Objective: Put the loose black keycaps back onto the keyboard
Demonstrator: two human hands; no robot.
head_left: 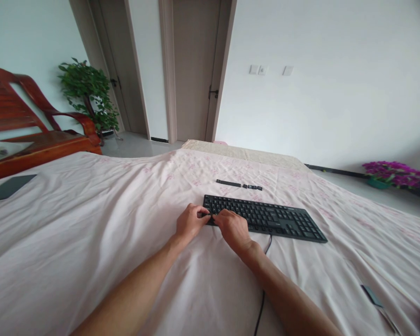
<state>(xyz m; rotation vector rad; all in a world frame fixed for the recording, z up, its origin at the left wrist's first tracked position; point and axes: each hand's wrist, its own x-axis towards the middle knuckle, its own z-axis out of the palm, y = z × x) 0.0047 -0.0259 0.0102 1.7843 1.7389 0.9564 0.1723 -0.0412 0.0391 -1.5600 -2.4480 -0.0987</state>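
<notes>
A black keyboard [273, 217] lies on a pale pink sheet [91, 219]. My left hand [190, 223] and my right hand [232, 227] meet at the keyboard's near left corner. Both have their fingers curled and pinched at the keys there; what they grip is hidden. Beyond the keyboard lie loose black keycaps: a long bar [228, 183] and a short row of small caps [252, 187]. The keyboard's black cable [262, 298] trails toward me between my forearms.
A dark flat rectangle [9, 187] lies on the sheet at far left, before a red wooden chair [28, 126]. A small dark-tipped tool [374, 297] lies at lower right. A potted plant [87, 93], doors and purple flowers [395, 172] stand beyond.
</notes>
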